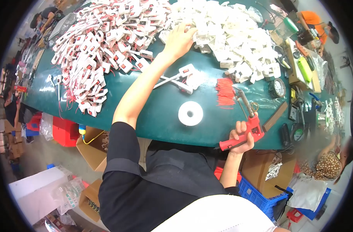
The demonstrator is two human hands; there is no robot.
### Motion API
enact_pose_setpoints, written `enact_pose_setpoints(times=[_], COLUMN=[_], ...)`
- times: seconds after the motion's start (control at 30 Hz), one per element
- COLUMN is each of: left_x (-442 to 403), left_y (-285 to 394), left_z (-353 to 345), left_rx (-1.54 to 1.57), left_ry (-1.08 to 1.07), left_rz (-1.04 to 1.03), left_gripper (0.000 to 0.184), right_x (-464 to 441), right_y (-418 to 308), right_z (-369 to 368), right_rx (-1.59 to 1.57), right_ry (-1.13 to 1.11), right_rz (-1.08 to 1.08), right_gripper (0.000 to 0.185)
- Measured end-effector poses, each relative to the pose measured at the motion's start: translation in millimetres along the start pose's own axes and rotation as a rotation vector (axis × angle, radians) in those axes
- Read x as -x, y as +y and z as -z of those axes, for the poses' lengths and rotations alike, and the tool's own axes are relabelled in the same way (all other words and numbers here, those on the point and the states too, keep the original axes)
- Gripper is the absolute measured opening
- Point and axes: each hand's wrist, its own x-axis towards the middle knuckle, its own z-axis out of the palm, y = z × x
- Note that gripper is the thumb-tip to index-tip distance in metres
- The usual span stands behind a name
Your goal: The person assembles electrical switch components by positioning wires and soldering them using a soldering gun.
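Note:
My left hand [179, 41] reaches out to the near edge of a heap of white plastic parts [232, 34], its fingers apart and touching or just over the pieces. Whether a piece is under the fingertips I cannot make out. In my right hand [242, 142] is a red soldering gun [255, 127], its metal tip pointing up and away near a bundle of short red wires [225, 92]. A white spool [190, 113] stands on the green table between my arms. Just beyond it lie a few white assemblies [187, 71] with white cables.
A large heap of white assemblies with red wires [106, 38] covers the table's left. A round tin [277, 88], a brown bar [275, 116] and tools lie to the right. Cardboard boxes [92, 149] and a blue crate [257, 197] stand below. Other people work around.

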Motion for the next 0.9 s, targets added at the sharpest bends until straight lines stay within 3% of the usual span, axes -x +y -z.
enact_pose_setpoints(times=[0.2, 0.27, 0.33, 0.4, 0.47, 0.63, 0.77, 0.83, 0.87, 0.9], left_x=[3, 11, 22, 42, 49, 86, 109, 112, 110, 107], left_y=[-7, 3, 26, 46, 85, 131, 137, 138, 142, 149], left_z=[6, 32, 69, 87, 123, 142, 139, 139, 143, 150], left_rx=[-0.046, 0.436, 0.802, 1.075, 1.259, 1.558, 1.469, 0.635, 0.637, 0.787], left_ry=[-0.048, -0.071, -0.299, -0.387, -0.509, -0.578, -0.561, -0.305, -0.307, -0.334], left_rz=[0.066, 0.37, 0.678, 0.635, 0.736, 0.882, 0.858, 0.333, 0.34, 0.604], left_gripper=[0.028, 0.02, 0.021, 0.028, 0.037, 0.031, 0.038, 0.039, 0.039, 0.038], right_x=[1, 0, -1, -2, -1, -2, -2, -2, -2, -2], right_y=[0, 0, 0, 0, 0, 1, 1, 2, 2, 3], right_z=[2, 2, 2, 3, 3, 2, 3, 4, 5, 6], right_rx=[-0.012, -0.022, -0.026, 0.0, 0.016, 0.059, 0.069, 0.076, 0.073, 0.07], right_ry=[0.025, 0.02, 0.032, -0.013, 0.005, 0.006, -0.011, -0.01, -0.006, -0.001], right_rz=[0.004, -0.008, -0.029, -0.033, -0.038, -0.027, -0.028, -0.036, -0.019, -0.002], right_gripper=[0.074, 0.074, 0.074, 0.075, 0.076, 0.076, 0.076, 0.076, 0.076, 0.075])
